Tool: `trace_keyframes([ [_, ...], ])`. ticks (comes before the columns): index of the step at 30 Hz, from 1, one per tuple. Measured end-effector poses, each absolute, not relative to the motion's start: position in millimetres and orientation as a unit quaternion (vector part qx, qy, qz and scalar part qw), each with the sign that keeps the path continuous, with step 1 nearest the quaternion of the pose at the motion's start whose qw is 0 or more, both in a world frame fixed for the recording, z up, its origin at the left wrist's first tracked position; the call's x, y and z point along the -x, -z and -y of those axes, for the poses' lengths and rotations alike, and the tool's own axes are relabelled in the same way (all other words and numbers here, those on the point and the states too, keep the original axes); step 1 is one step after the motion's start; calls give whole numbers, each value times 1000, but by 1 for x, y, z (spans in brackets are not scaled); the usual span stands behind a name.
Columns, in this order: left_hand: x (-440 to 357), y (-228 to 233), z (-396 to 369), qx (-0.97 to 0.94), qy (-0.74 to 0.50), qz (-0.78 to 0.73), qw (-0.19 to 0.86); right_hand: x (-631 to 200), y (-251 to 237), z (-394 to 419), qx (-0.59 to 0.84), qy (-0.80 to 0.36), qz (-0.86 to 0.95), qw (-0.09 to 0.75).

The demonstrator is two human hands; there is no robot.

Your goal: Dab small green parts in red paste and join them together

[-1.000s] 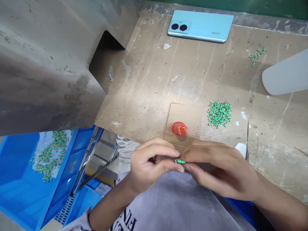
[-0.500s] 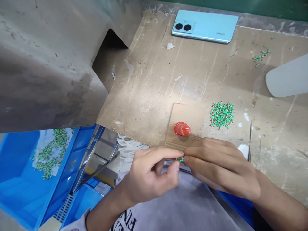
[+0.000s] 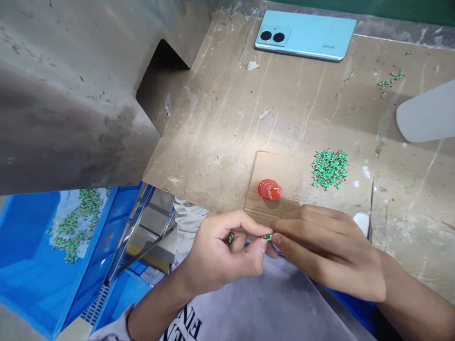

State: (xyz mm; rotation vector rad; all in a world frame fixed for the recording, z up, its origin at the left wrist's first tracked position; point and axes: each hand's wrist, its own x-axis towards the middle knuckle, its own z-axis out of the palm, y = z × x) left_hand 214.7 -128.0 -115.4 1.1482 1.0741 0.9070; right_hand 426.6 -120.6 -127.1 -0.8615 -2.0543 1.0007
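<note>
Left hand (image 3: 222,255) and right hand (image 3: 325,246) meet fingertip to fingertip at the near edge of the desk (image 3: 227,128), both pinching one small green part (image 3: 267,237). A red blob (image 3: 269,190) lies just beyond; a green pile (image 3: 330,168) far right; a phone (image 3: 305,36) at the far edge.

Fingertips close tighter on a tiny green piece

A second ago the left hand (image 3: 220,255) and right hand (image 3: 327,251) met at the near edge of the worktop (image 3: 227,132) with a small green piece (image 3: 267,237) showing plainly between their fingertips. Now only a speck of it shows in the pinch. The left thumb has curled in under the forefinger, and another green bit (image 3: 230,237) has come into sight inside the left hand's curled fingers.
</note>
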Motion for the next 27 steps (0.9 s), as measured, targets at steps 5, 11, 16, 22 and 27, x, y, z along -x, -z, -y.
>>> trace_keyframes([
  [5, -220, 115, 126, -485, -411, -479, 605, -427, 129, 119, 328, -395, 790, 335],
  [11, -222, 115, 126, -491, -401, -486, 602, -427, 128, 116, 314, -399, 794, 335],
  [16, -223, 116, 131, -476, -401, -479, 619, -430, 126, 112, 270, -331, 835, 347],
  [22, -219, 115, 134, -470, -387, -465, 643, -435, 129, 110, 231, -274, 866, 348],
  [27, -222, 112, 131, -480, -389, -483, 621, -436, 132, 111, 220, -269, 876, 335],
])
